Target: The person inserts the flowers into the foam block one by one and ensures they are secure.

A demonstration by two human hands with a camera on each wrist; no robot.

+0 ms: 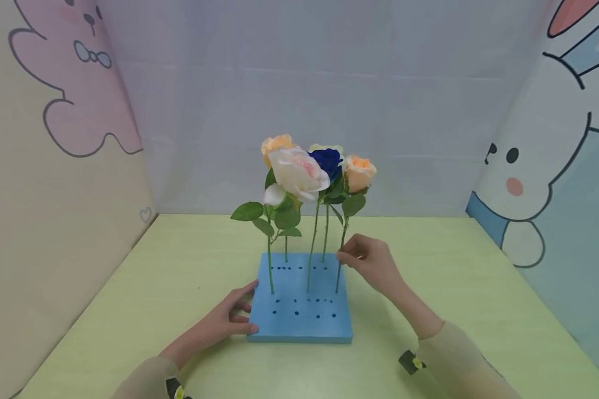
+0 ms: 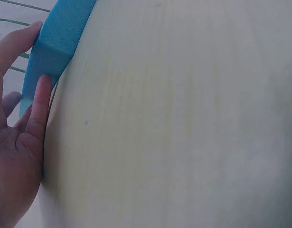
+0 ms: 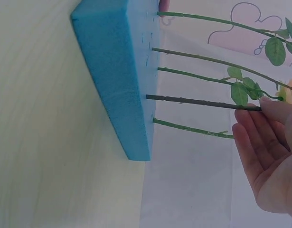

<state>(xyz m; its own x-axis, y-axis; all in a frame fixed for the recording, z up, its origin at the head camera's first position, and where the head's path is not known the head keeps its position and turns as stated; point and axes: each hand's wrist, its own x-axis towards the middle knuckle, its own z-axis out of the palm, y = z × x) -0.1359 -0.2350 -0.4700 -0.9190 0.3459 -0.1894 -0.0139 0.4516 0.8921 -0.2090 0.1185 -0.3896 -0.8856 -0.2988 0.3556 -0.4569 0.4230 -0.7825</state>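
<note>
A blue foam block with small holes in its top lies flat, several artificial flowers standing upright in it. My right hand pinches the stem of a peach rose between thumb and fingertips. In the right wrist view the lower end of that dark stem meets the block's top. With fingers spread, my left hand rests against the block's left side. A large pale pink flower, a dark blue rose and a yellow-orange flower stand to the left of the peach rose. Behind the blue rose, a cream flower is mostly hidden.
The pale yellow-green table extends around the block. A light curtain hangs behind it, and side panels with cartoon animals stand left and right. Leaves of the pink flower reach out to the left.
</note>
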